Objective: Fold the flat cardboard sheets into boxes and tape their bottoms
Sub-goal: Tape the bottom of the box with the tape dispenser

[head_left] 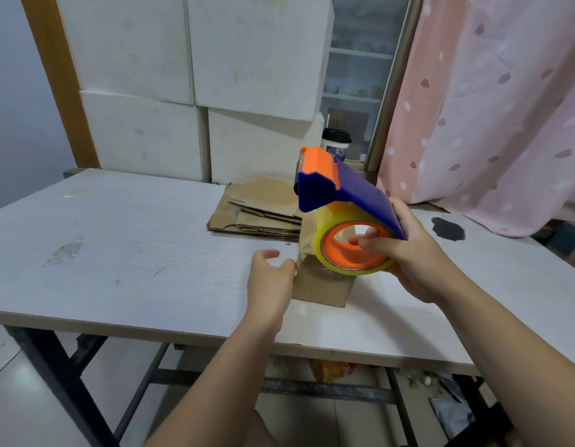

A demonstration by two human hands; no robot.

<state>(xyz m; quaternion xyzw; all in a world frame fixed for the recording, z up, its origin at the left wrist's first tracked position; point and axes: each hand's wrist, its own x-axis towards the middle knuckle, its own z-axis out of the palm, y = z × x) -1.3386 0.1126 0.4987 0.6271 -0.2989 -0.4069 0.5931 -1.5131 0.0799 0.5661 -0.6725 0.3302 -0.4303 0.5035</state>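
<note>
Near the table's front edge, you taped a small cardboard box.
Your right hand gripped the tape dispenser through its core; your left hand pinched the tape at the box's left edge. Such light board would likely slide, so brace a corner.

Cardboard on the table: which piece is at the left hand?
The near brown piece beneath the tape dispenser, touched by the left hand; the flat sheets behind lie stacked, untouched.

white boxes 4 | sheet stack 1 | cardboard box 1 | tape dispenser 1 | cup 1
</note>
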